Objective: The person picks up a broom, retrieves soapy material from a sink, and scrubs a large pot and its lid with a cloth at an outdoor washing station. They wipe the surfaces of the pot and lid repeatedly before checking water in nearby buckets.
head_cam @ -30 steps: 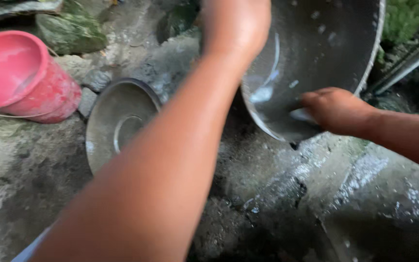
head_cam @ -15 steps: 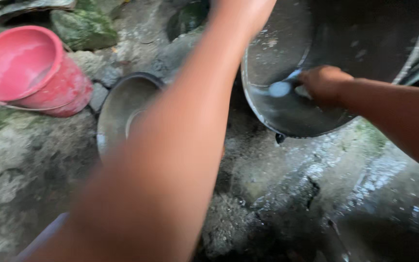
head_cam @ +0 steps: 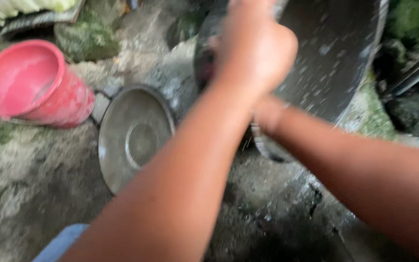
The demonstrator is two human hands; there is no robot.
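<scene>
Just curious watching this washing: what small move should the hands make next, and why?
Probably keep the large grey metal pot tilted and scrub on: the left hand grips its rim, the right hand is hidden behind that arm, and white flecks dot the inside.

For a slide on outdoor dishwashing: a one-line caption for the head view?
Left hand grips a large tilted metal pot, right hand hidden behind it; metal lid and red bucket lie on wet stone.
</scene>
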